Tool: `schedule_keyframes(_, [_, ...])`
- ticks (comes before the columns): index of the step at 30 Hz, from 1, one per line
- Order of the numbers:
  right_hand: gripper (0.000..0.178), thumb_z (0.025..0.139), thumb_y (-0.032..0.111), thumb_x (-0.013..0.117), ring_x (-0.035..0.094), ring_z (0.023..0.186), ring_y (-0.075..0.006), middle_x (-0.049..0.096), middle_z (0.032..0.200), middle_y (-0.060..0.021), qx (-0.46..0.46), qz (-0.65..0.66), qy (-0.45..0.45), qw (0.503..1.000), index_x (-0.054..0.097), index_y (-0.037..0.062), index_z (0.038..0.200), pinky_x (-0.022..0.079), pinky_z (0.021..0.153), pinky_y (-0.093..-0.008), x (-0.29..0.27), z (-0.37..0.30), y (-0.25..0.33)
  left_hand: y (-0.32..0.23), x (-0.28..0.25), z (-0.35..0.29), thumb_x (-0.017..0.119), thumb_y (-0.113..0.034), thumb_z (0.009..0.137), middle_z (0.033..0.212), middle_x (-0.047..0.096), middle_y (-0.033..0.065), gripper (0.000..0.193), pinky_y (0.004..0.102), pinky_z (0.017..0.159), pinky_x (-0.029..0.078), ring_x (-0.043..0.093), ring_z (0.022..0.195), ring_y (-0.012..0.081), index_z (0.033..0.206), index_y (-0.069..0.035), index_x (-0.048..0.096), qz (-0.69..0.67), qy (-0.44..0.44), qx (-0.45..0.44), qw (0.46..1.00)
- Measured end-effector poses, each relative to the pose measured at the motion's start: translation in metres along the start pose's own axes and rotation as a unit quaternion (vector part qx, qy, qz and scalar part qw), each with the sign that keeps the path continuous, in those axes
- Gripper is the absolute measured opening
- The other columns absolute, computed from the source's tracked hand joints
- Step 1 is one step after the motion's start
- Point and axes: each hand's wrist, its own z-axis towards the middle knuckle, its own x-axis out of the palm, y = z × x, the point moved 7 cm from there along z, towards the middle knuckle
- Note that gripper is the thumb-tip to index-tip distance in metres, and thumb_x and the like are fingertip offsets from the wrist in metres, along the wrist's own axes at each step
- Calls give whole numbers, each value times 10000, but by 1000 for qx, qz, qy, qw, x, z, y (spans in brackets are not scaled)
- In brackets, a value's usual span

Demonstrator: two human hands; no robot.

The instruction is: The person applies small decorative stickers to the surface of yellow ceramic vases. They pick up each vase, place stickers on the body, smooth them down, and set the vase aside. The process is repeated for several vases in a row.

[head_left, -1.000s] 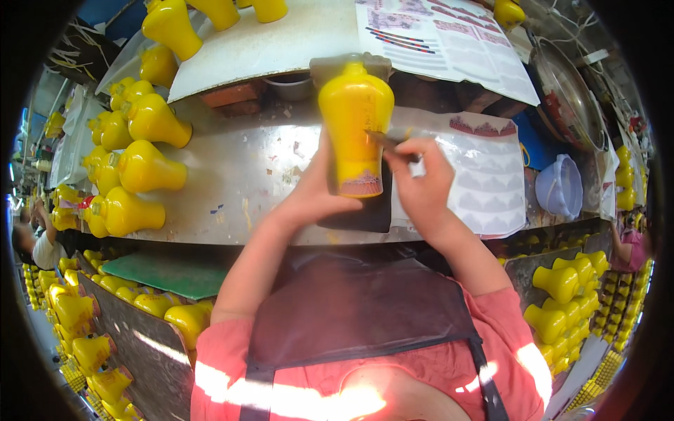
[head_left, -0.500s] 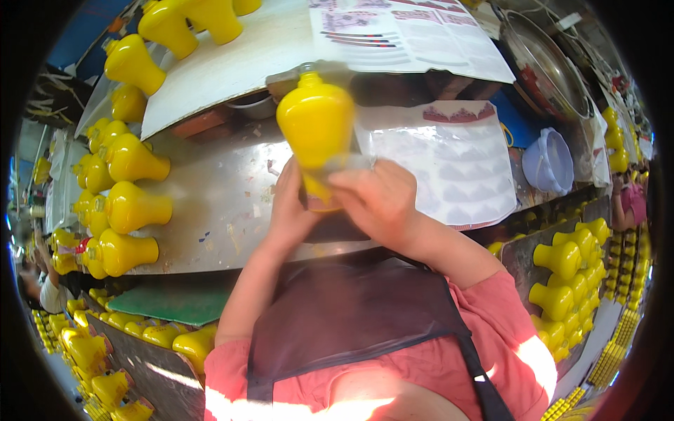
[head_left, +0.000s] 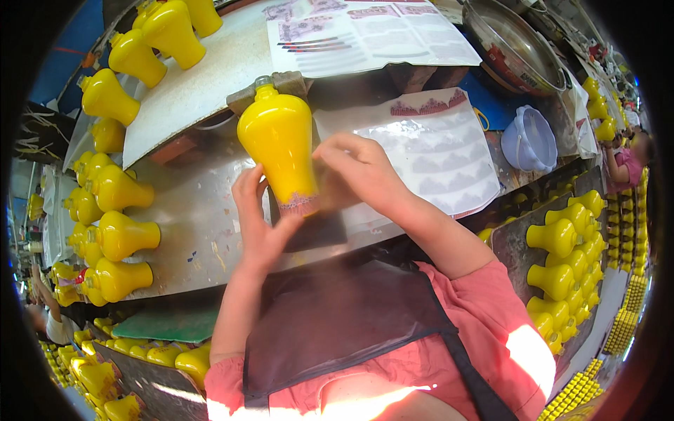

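A glossy yellow bottle (head_left: 277,140) lies in front of me, its clear-topped neck on a dark block at the far end and its narrow base towards me. Around the base runs a pink and purple patterned band (head_left: 300,204). My left hand (head_left: 258,214) holds the base, fingers along its left side and thumb near the bottom edge. Just right of the bottle, my right hand (head_left: 361,168) has thumb and forefinger drawn together; its lower fingers are blurred, and anything between them is too small to make out.
Patterned transfer sheets (head_left: 428,158) lie to the right, with more on the white board (head_left: 210,84). Several yellow bottles (head_left: 126,235) line the left side. A lilac bucket (head_left: 530,140) and a large metal pan (head_left: 516,45) stand right. Crated bottles (head_left: 551,238) flank me; another person is far right.
The patterned band now shows on the bottle's base, formerly behind my hands. My right hand has moved off the base to the bottle's right side. The whole view has shifted and tilted slightly.
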Motion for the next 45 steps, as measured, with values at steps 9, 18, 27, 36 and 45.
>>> schedule_keyframes(9, [253, 998, 244, 675, 565, 580, -77, 654, 773, -14, 16, -146, -85, 985, 732, 4, 1053, 449, 533, -246, -68, 15, -24, 13, 7, 46, 554, -245, 1045, 1572, 390, 145, 732, 380, 1179, 354, 410, 1439, 261, 1651, -99, 171, -242, -32, -198, 949])
schedule_keyframes(18, [627, 962, 238, 702, 596, 745, -99, 670, 908, -46, -50, -116, -41, 991, 491, 86, 1532, 495, 709, -258, -21, 18, -13, 14, 15, 48, 642, -215, 982, 1488, 456, 152, 890, 372, 1113, 430, 521, 1307, 255, 1653, -114, 65, -255, -48, -199, 945])
schedule_keyframes(27, [574, 931, 299, 701, 664, 704, -169, 685, 771, -111, -16, -152, 7, 988, 569, 71, 1442, 533, 688, -332, -13, 39, 18, 31, 18, 45, 682, -180, 934, 1476, 465, 147, 849, 391, 1109, 435, 506, 1337, 257, 1618, -65, 192, -284, -34, -259, 922])
schedule_keyframes(36, [301, 934, 228, 673, 708, 920, -377, 740, 1010, -201, -127, -432, -160, 879, 746, 68, 1178, 552, 830, -443, -106, 85, 75, 20, 19, 38, 689, -130, 894, 1571, 365, 190, 1063, 447, 1157, 396, 437, 1411, 316, 1659, -116, -49, -243, -13, -225, 943])
schedule_keyframes(45, [451, 909, 258, 656, 696, 1060, -377, 735, 1142, -196, -39, -599, -112, 792, 690, 68, 1316, 543, 939, -456, -147, 208, 61, 29, 22, 35, 704, -101, 847, 1460, 480, 159, 934, 424, 1106, 451, 517, 1326, 282, 1623, -81, 186, -281, -30, -245, 927])
